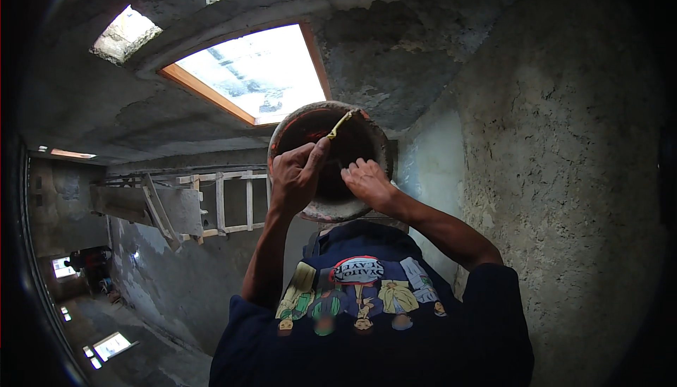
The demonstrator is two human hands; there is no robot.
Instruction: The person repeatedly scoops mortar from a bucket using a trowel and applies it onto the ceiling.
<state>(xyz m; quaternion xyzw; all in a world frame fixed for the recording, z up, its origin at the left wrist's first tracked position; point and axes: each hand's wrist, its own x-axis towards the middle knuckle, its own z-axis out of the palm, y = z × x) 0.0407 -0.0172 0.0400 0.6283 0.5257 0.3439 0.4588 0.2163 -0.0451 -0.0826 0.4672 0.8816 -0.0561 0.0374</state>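
A round bucket (381,148) with a grey, mortar-crusted rim and reddish inside stands in front of my body. Above its left side, my left hand (297,173) pinches a thin yellow strip (340,126) between thumb and fingers. The strip slants up toward the bucket's far rim. My right hand (368,181) is over the right part of the bucket, with its fingers curled together. What those fingers hold, if anything, is too small or hidden to make out. The bucket's inside is dark, so its contents are unclear.
A wooden-framed window (261,69) opens in the rough wall ahead. Wooden ladder-like framing (233,202) and a leaning board (161,207) stand to the left. A rough plastered wall (557,154) rises close on the right.
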